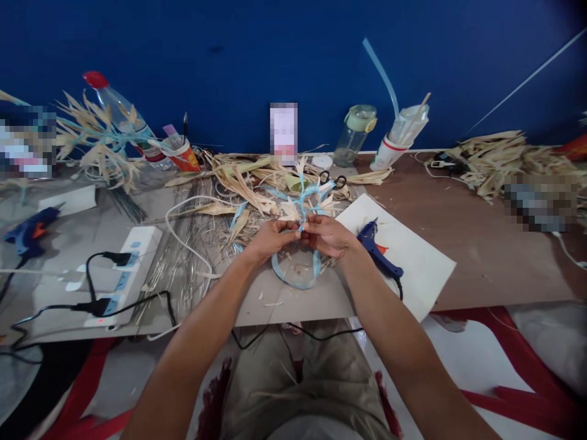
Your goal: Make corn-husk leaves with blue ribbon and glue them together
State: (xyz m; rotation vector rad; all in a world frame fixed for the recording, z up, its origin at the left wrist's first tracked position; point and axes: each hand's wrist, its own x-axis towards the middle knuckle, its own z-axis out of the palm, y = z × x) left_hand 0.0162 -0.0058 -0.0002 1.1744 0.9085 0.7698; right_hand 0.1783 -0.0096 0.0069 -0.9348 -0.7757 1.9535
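Both hands meet over the table around a branching stem [302, 205] wrapped in light blue ribbon, with pale dried husk pieces at its top. My left hand [274, 238] pinches the stem's lower end, thumb and forefinger pressed together. Close against it, my right hand [328, 235] closes its fingers on the same stem. A loop of light blue ribbon [293, 284] hangs down below the fingers onto the table. Dried corn husks [238, 183] lie just behind the hands. The exact spot between the fingertips is partly hidden.
A blue glue gun [380, 252] rests on a white sheet [422, 275] at right. To the left are a power strip [131, 278], thin wires [178, 263] and another glue gun [30, 232]. Scissors [332, 179], a bottle [355, 134] and a paper cup [387, 153] stand or lie behind.
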